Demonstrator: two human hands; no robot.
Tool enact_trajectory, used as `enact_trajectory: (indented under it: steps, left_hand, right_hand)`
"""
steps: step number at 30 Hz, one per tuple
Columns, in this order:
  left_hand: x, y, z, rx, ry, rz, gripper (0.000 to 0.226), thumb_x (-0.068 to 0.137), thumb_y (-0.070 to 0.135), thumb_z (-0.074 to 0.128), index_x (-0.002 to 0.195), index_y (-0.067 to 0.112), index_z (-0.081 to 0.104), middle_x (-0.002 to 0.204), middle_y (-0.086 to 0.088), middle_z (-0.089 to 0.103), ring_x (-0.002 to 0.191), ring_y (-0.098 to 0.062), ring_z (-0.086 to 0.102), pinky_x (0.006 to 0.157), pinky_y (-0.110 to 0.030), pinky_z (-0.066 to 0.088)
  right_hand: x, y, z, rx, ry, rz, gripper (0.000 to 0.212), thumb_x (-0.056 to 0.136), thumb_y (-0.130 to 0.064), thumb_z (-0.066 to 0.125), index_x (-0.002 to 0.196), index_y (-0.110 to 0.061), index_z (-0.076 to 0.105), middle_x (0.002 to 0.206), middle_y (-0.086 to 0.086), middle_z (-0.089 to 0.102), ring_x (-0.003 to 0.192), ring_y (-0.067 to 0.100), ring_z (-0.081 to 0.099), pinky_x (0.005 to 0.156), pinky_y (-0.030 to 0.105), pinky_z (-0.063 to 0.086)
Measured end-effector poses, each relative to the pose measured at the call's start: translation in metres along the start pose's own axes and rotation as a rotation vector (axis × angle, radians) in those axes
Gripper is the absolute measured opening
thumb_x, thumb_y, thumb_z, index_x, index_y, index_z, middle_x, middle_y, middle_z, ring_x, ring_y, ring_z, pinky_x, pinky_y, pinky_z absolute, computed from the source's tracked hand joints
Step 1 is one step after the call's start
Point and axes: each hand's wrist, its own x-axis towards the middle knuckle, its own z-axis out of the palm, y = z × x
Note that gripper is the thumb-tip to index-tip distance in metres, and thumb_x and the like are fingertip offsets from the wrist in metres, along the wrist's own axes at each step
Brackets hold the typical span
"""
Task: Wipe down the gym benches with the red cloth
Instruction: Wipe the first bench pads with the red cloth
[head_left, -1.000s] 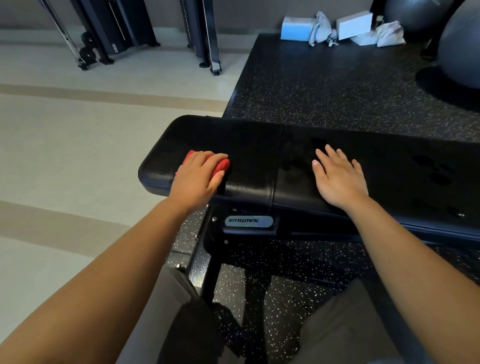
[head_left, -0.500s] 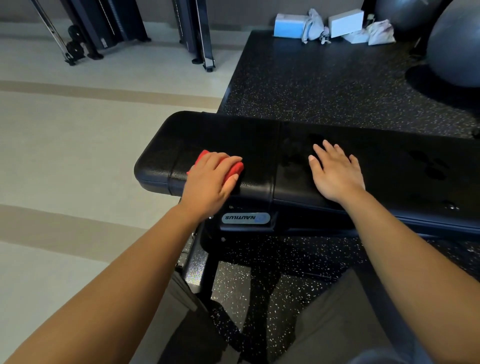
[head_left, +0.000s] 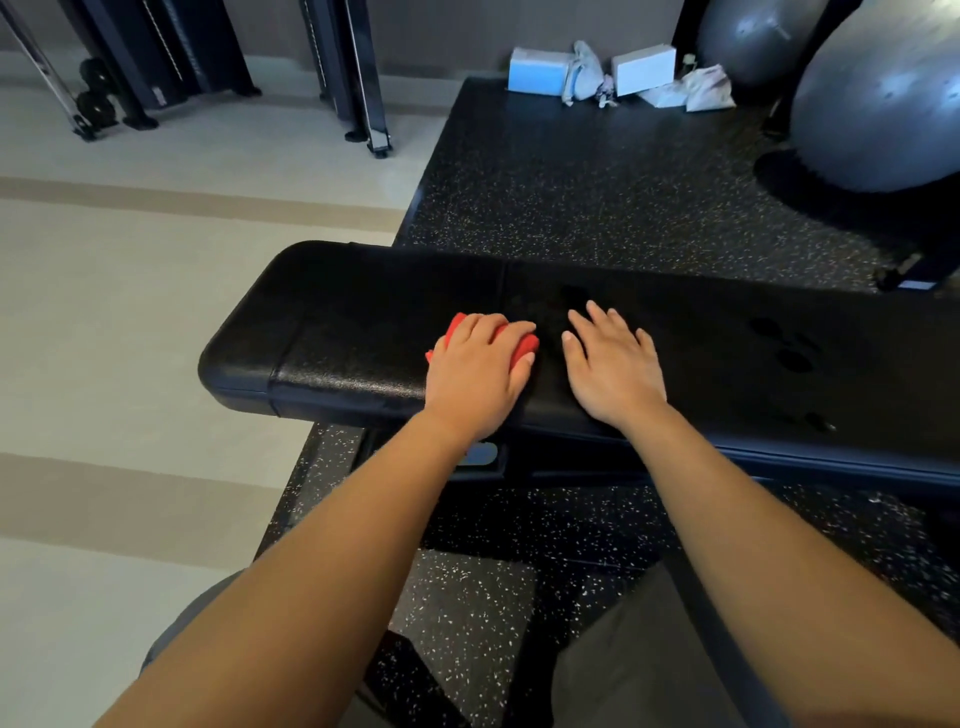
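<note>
A black speckled rubber floor mat (head_left: 597, 197) carried a long black padded vinyl gym bench (head_left: 337, 338), which ran across the view with its rounded end to the left. Both hands lay on the bench top, near each other but apart. The right hand (head_left: 615, 366) rested palm down on the padding, its fingers (head_left: 597, 318) straight and a little spread, holding nothing. The left hand (head_left: 478, 376) covered a small bunched red cloth (head_left: 457, 326) lying on the bench top near its near edge. Its fingers (head_left: 511, 328) curved over the cloth and the thumb closed in from the right side, gripping it against the padding. Red folds showed beyond the knuckles and between forefinger and thumb.
</note>
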Motion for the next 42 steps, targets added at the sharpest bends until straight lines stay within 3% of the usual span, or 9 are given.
enact_trajectory:
  steps: [5,9,13,21,34,42]
  left_hand:
    - [0.001,0.002,0.002,0.015,0.007,-0.002,0.042,0.096,0.04,0.041,0.134,0.026,0.048,0.134,-0.002,0.049,0.127,-0.023,0.039,0.097,-0.045,0.038]
    - [-0.011,0.003,0.002,0.015,0.045,0.038,0.05,0.09,0.045,0.032,0.131,0.024,0.052,0.13,-0.004,0.053,0.124,-0.026,0.044,0.091,-0.047,0.042]
    - [0.005,0.005,0.004,0.017,-0.021,-0.005,0.041,0.096,0.04,0.044,0.135,0.028,0.046,0.135,0.001,0.047,0.13,-0.022,0.036,0.097,-0.044,0.036]
    - [0.056,0.007,0.02,0.014,-0.047,0.04,0.041,0.097,0.041,0.041,0.136,0.029,0.044,0.138,0.002,0.045,0.132,-0.02,0.033,0.101,-0.043,0.033]
    - [0.163,-0.005,0.043,-0.021,-0.178,-0.001,0.043,0.098,0.043,0.036,0.14,0.032,0.037,0.144,-0.002,0.039,0.135,-0.025,0.028,0.109,-0.047,0.026]
    - [0.161,-0.005,0.042,-0.014,-0.197,0.004,0.045,0.098,0.041,0.035,0.142,0.03,0.034,0.144,-0.003,0.039,0.134,-0.028,0.03,0.11,-0.048,0.026]
  right_hand:
    - [-0.004,-0.001,-0.002,0.021,0.001,-0.019,0.052,0.102,-0.041,0.02,0.15,-0.022,0.025,0.16,-0.001,0.013,0.147,0.018,0.007,0.118,0.043,0.005]
    - [-0.004,0.002,-0.006,-0.007,-0.051,-0.058,0.053,0.102,-0.041,0.023,0.151,-0.022,0.021,0.16,0.0,0.009,0.147,0.019,0.005,0.118,0.043,0.005]
    - [-0.009,0.017,-0.011,-0.064,-0.115,-0.088,0.054,0.102,-0.044,0.022,0.152,-0.028,0.014,0.161,-0.001,0.002,0.147,0.019,0.0,0.118,0.041,0.005]
    - [0.0,0.03,-0.006,-0.032,-0.075,-0.041,0.054,0.099,-0.05,0.022,0.15,-0.038,0.013,0.161,-0.002,-0.001,0.147,0.017,-0.005,0.119,0.038,0.0]
    - [0.027,0.035,-0.007,-0.057,-0.081,0.027,0.057,0.098,-0.054,0.017,0.151,-0.038,0.005,0.16,-0.006,-0.008,0.146,0.014,-0.011,0.119,0.041,-0.004]
    - [0.026,0.034,-0.007,-0.028,-0.064,0.029,0.055,0.098,-0.053,0.017,0.151,-0.039,0.009,0.16,-0.007,-0.005,0.146,0.013,-0.008,0.118,0.041,-0.004]
